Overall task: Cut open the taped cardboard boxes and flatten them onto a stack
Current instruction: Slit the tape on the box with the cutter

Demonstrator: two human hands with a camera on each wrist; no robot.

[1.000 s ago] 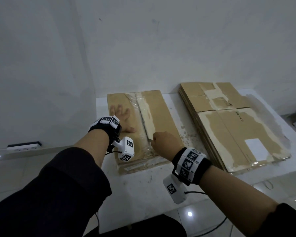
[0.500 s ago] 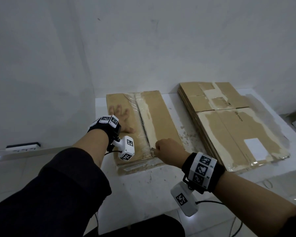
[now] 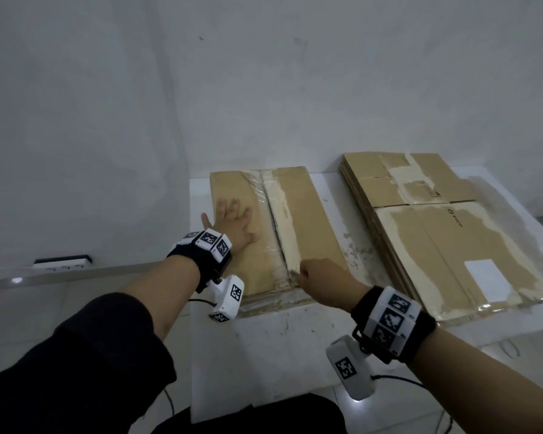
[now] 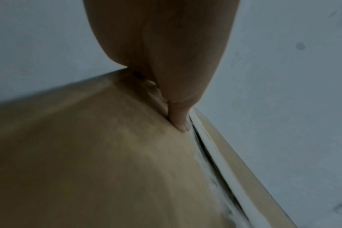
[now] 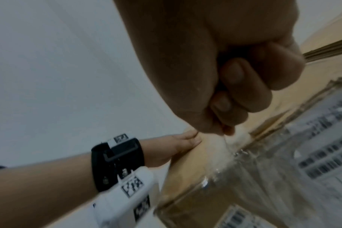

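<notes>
**Seam runs straight away from the cutting hand**

White worktop (image 3: pixel 295 346) against a bare corner wall carries the taped box (image 3: pixel 314 220), which lies left of centre with its long axis pointing away from the person toward the wall. Its taped seam (image 3: pixel 279 220) follows that same axis down the middle, and a dark slit shows along it. At the near end of the seam sits the right hand (image 3: pixel 318 277), closed in a fist; the right wrist view shows the fingers (image 5: pixel 242 86) curled tight around something thin, but what it is cannot be made out. The left hand (image 3: pixel 232 223) lies flat with fingers spread on the flap left of the seam, farther along the box, pressing it down. So the right hand is the nearer one to the seam's end, and the rest of the box stretches ahead of it. Well apart to the right lies the stack of flattened boxes (image 3: pixel 445 239).
</notes>
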